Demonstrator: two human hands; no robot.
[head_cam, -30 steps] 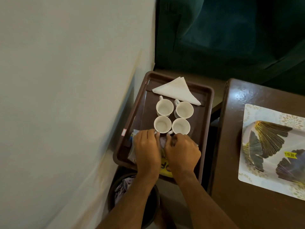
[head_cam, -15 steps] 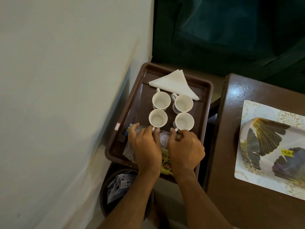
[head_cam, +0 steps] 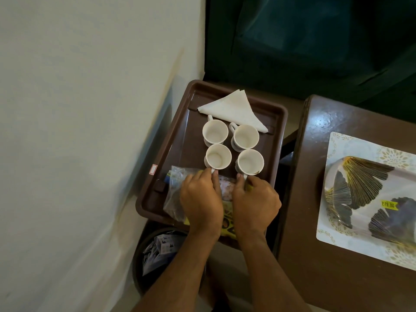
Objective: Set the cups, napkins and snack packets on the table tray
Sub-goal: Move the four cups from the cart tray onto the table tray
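Over the snack packets (head_cam: 177, 194) at the near end of the brown tray (head_cam: 180, 136), the left hand (head_cam: 201, 200) and right hand (head_cam: 255, 202) each pinch a handle of the two near cups (head_cam: 218, 156). Both should be lifted level, clear of the far cups (head_cam: 215, 132) and folded napkin (head_cam: 234, 110).

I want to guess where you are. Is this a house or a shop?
Probably a house, a sitting room: a green sofa, a wooden table, and a brown tray of tea cups beside a wall.
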